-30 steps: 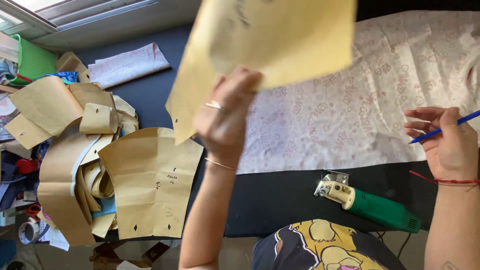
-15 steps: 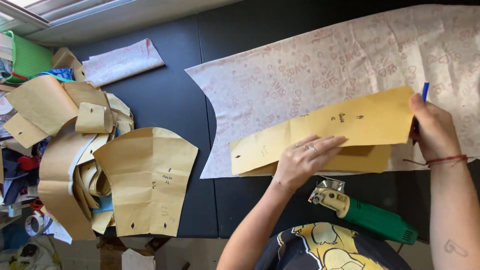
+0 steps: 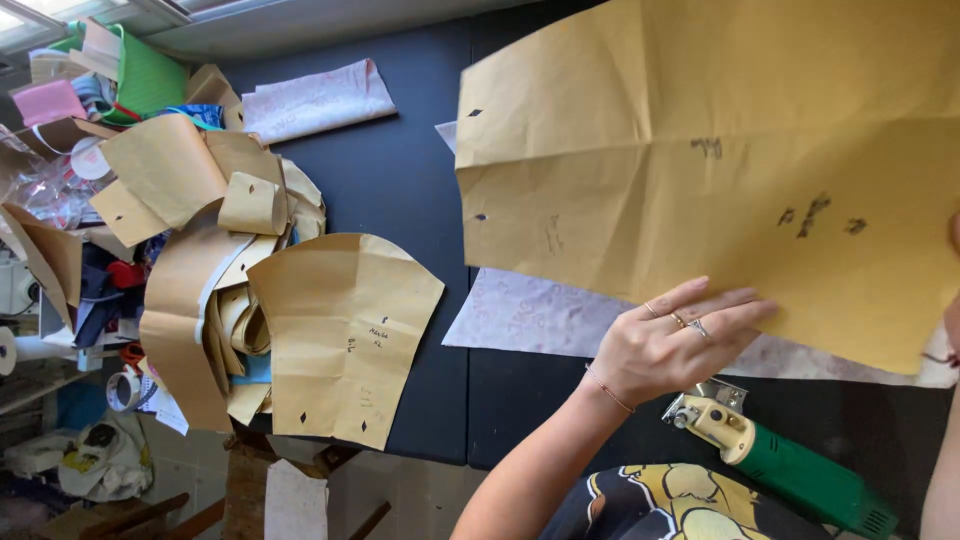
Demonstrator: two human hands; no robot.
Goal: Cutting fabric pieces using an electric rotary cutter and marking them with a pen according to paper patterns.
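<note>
A: Starting at the left, what lies on the black table [image 3: 420,200]?

B: A heap of brown paper patterns [image 3: 200,230] sits at the left edge, beside a green basket [image 3: 150,75]. Just right of the heap lies one flat paper pattern [image 3: 345,335] with small diamond marks. Farther back rests a folded piece of pale cloth [image 3: 315,100].

A: And the middle?

B: The left hand [image 3: 670,345] has its fingers spread flat against the lower edge of a large brown paper sheet [image 3: 700,170], holding it up over the printed fabric [image 3: 540,315] that is spread on the table.

A: Anything below that hand?

B: A green cutting tool [image 3: 780,465] with a cream head lies on the table, untouched.

A: The right hand?

B: Only a sliver of the right hand [image 3: 952,320] shows at the sheet's right edge; whether it grips cannot be told.
</note>
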